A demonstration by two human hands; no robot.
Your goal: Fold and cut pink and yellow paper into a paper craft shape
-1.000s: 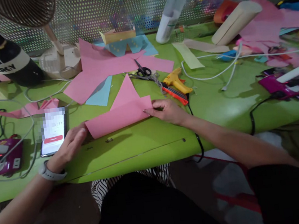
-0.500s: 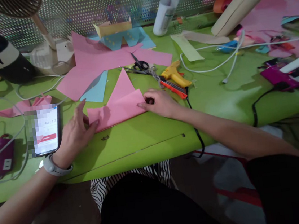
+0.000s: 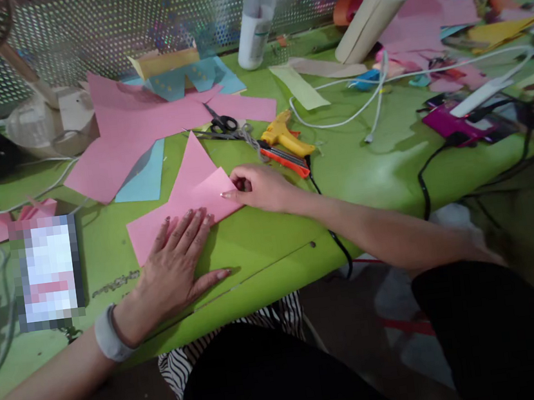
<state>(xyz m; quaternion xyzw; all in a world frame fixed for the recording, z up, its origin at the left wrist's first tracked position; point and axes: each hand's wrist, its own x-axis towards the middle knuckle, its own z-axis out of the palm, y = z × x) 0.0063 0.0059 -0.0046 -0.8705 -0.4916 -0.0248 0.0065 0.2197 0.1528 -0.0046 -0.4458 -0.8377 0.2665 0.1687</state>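
Now the left hand (image 3: pixel 172 263) has shifted from the left end onto the folded pink paper (image 3: pixel 191 195), fingers slightly apart, seemingly flattening it against the green table (image 3: pixel 365 168). The right hand (image 3: pixel 266 190) pinches its right end.

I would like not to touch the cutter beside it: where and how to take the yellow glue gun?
I would grip the yellow glue gun by its lower-right end, coming from the right and above: that end looks like the handle, near the black cord, while the orange cutter lies along its near-left side.
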